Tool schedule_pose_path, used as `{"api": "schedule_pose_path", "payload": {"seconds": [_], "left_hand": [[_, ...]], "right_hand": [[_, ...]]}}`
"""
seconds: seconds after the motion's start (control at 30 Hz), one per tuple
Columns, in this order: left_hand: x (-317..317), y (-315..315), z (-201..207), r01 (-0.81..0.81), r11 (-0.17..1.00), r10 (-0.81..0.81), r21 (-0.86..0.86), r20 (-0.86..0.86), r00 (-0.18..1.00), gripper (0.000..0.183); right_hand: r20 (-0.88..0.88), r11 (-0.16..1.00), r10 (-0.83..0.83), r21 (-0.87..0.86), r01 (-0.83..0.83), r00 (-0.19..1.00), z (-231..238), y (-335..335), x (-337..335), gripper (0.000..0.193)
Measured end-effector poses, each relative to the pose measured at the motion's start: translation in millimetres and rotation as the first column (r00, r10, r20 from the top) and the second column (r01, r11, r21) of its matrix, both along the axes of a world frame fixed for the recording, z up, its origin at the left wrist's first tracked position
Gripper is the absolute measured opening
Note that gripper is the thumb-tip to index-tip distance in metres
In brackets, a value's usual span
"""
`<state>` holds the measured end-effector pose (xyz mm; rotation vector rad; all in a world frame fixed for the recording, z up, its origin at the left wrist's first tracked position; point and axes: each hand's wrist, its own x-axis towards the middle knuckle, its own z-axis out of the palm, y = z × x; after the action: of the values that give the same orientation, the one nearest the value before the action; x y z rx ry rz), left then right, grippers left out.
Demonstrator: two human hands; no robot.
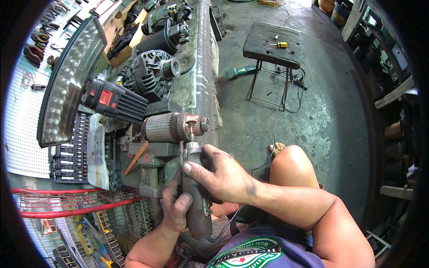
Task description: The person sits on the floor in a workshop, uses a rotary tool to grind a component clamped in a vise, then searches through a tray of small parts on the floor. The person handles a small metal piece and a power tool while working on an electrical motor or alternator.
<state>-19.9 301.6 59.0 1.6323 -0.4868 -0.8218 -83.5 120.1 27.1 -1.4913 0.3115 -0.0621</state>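
The fingers of both hands close around a dark handheld rotary tool point(195, 203): the right hand point(230, 176) wraps its upper body near the collar, thumb across the front, and the left hand point(175, 207) grips lower on the left side. Straight beyond the fingers lies the wound motor armature point(163, 127), its long axis running left to right, across the tool's line; the right hand is nearer it. The tool's thin bit point(192, 134) reaches the armature's copper end; exact contact is hard to tell. A vise point(163, 148) holds the armature beside the worktop point(203, 58), where an alternator point(147, 73) sits farther off.
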Motion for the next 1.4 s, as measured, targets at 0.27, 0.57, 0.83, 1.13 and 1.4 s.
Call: {"api": "schedule_pose_path", "payload": {"seconds": [0.27, 0.57, 0.83, 1.13, 1.4], "left_hand": [[-1.7, -0.9, -0.5, -0.003, 1.0, 0.004, 0.016, -0.001, 1.0, 0.1], [-2.6, -1.7, -0.1, -0.012, 0.999, 0.012, 0.041, 0.006, 1.0, 0.103], [-1.2, -0.5, -1.4, -0.011, 1.0, 0.013, 0.026, -0.067, 0.998, 0.104], [-0.4, -1.2, -3.1, -0.011, 1.0, 0.012, 0.01, -0.053, 0.999, 0.102], [-1.4, -3.0, -2.4, -0.011, 1.0, 0.012, 0.011, -0.039, 0.999, 0.102]], "right_hand": [[0.013, 1.0, -0.008, 0.009, 0.007, 1.0, -1.5, -0.6, 0.1, 0.058], [0.063, 0.997, -0.066, 0.031, 0.065, 0.996, -2.9, 1.4, 0.5, 0.061], [0.053, 0.996, -0.048, 0.078, 0.044, 0.997, -1.0, 1.4, 0.2, 0.058], [0.031, 0.998, -0.03, 0.055, 0.029, 0.999, 0.9, -0.4, -0.7, 0.057], [0.035, 0.998, -0.043, 0.054, 0.042, 0.998, 0.9, -0.8, -1.6, 0.06]]}}
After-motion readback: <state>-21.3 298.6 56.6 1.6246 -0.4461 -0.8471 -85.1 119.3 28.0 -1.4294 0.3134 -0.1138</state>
